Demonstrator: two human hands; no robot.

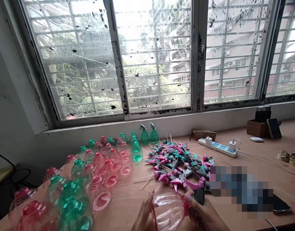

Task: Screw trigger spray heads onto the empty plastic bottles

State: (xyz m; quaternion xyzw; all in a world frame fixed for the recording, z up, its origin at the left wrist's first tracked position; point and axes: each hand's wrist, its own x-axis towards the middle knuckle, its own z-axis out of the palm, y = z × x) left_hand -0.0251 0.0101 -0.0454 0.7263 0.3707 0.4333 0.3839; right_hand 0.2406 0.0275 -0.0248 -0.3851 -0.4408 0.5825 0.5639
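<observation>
Nearest, low centre, at brown wooden table (128,197): holding tilted, neck to the right, a clear pink, round-bellied plastic bottle (168,208). Cupping belly w/ L hand (145,209); gripping w/ R hand (203,213), at the neck, a grey-and-pink plastic spray head (199,194). Can't tell whether threaded on, thx to fingers over the join.

Looks thin-walled, v. light, prob. springy under a squeeze; glossy, so might slip or roll. Unlikely to shatter, but could dent if pressed hard. Best to cradle by the belly, or steady at the prob. stiffer neck; take spray head by grey body, not by trigger.

To the L, standing open-necked in rough rows: similar pink bottles (111,176) and green bottles (76,213). Beyond the hands, heaped: pink, grey & teal spray heads (177,157) w/ thin tubes, prob. apt to tangle. Farther back, near low white wall (178,123): two green bottles w/ grey spray heads fitted (144,137).
</observation>
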